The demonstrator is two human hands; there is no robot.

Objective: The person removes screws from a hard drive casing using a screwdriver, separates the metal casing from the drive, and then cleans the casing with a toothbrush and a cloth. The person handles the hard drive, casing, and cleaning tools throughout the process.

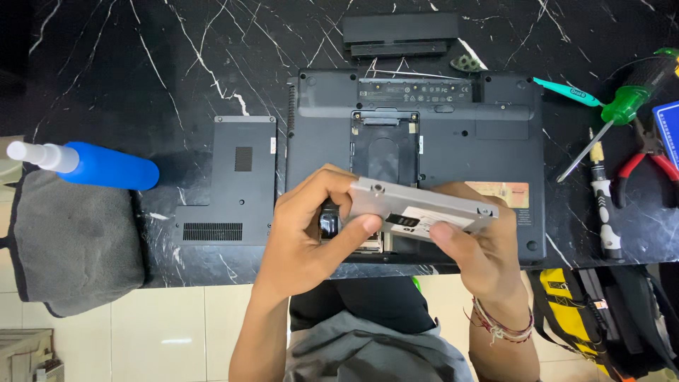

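- The worktop (141, 71) is black stone with white veins, and it spans the whole far part of the view; its near edge runs just past the person's wrists.
- A dark laptop (453, 141) lies upside down at the middle of the worktop, base facing up, with an open rectangular bay (385, 145) in its far half.
- A grey cloth (71, 240) hangs over the worktop's near left edge.
- A black cover panel (230, 180), with vent slots along its near edge, lies flat just left of the laptop.
- A long black battery bar (400, 32) lies beyond the laptop's far edge.
- A blue spray bottle (106, 166) with a white nozzle lies on its side at the left, by the cloth.
- The left hand (304, 233) has its grip clamped on the left end of the drive caddy (417, 205), thumb on the near edge and fingers curled over the top.
- The right hand (481, 247) is clamped on the caddy's right end, thumb pressed on its near face; woven bracelets circle that wrist.
- The drive caddy is a flat, silver-grey metal rectangle with a screw hole near its left corner and a white label with dark print on its near face. It is held tilted above the laptop's near half, clear of the base, between both hands.
- A green-handled screwdriver (622, 106), red-handled pliers (647, 166), a slim black-and-silver driver (605, 205) and a teal tool (566, 92) lie on the right of the worktop, right of the laptop.
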